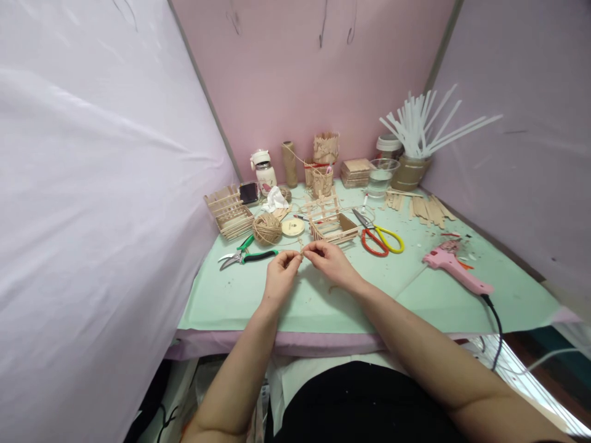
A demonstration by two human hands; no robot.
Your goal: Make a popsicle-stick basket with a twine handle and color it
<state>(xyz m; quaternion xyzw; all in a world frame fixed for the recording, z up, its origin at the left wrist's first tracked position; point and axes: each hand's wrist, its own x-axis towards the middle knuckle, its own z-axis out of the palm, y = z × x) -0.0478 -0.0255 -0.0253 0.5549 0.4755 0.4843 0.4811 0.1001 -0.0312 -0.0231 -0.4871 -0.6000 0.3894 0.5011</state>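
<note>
My left hand (281,275) and my right hand (330,262) meet over the mint-green table (240,295), fingertips pinched together on a short piece of jute twine (303,251) between them. Just beyond the fingers stands a small open box of wooden craft sticks (333,226). A ball of jute twine (266,229) lies left of it, with a round tape disc (292,227) beside. Green-handled pliers (244,255) lie left of my left hand.
Scissors with red and yellow handles (379,236) lie right of the box. A pink glue gun (455,267) with a black cord rests at the right. Loose sticks (422,208), a jar of white rods (410,166), a plastic cup (381,177) and a stick crate (229,212) line the back.
</note>
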